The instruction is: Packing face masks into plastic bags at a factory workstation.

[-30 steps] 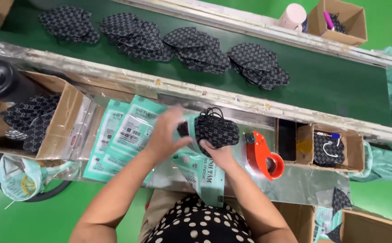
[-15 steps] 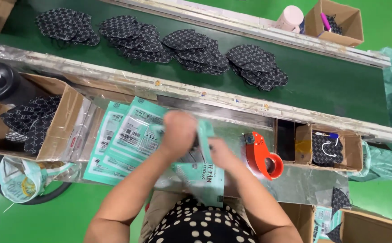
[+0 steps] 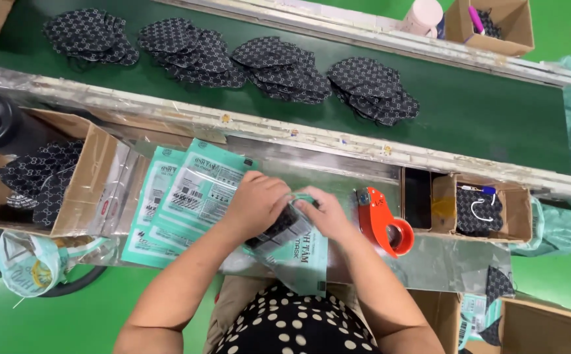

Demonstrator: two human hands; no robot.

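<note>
2 hands on 1 pouch

2 hands meet at the near middle of the table. left hand (image 3: 254,202) has fingers curled down on a dark mask (image 3: 279,227) going into a teal pouch (image 3: 302,257). right hand (image 3: 325,211) pinches the pouch's top edge. more teal pouches (image 3: 187,196) lie left; an orange tape dispenser (image 3: 382,221) sits right.
</note>
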